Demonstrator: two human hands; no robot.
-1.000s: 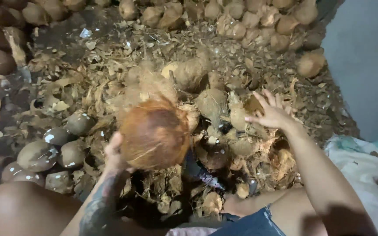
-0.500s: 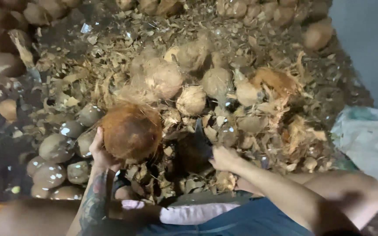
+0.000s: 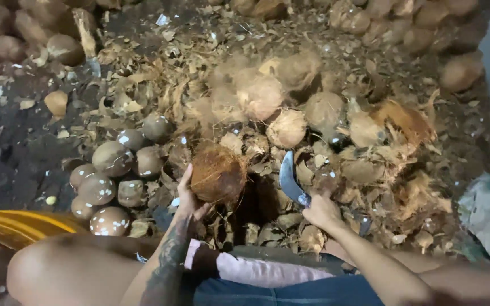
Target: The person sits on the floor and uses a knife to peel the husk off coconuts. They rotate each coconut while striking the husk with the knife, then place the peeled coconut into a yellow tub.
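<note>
Dark floor heaped with husk scraps and coconuts, a person seated over it with coconut and blade in hand.

The floor (image 3: 7, 153) is littered with torn husk (image 3: 160, 85), and a cluster of smooth dehusked nuts (image 3: 112, 158) lies to the person's left. The left hand (image 3: 188, 198) cups a fibrous brown coconut (image 3: 218, 174) from below and beside, its grip wrapped on the husk and held just above the scraps. The right hand (image 3: 321, 211) has its grip closed round the handle of a curved blade (image 3: 289, 180), whose long axis runs up and slightly left from the fist, tip pointing away from the body, near the coconut. The coconut looks roundish; its own axis cannot be told. The likely risk is a glancing stroke: the fibrous husk could deflect the edge towards the supporting fingers, or the nut could roll out of the one-handed hold.
</note>
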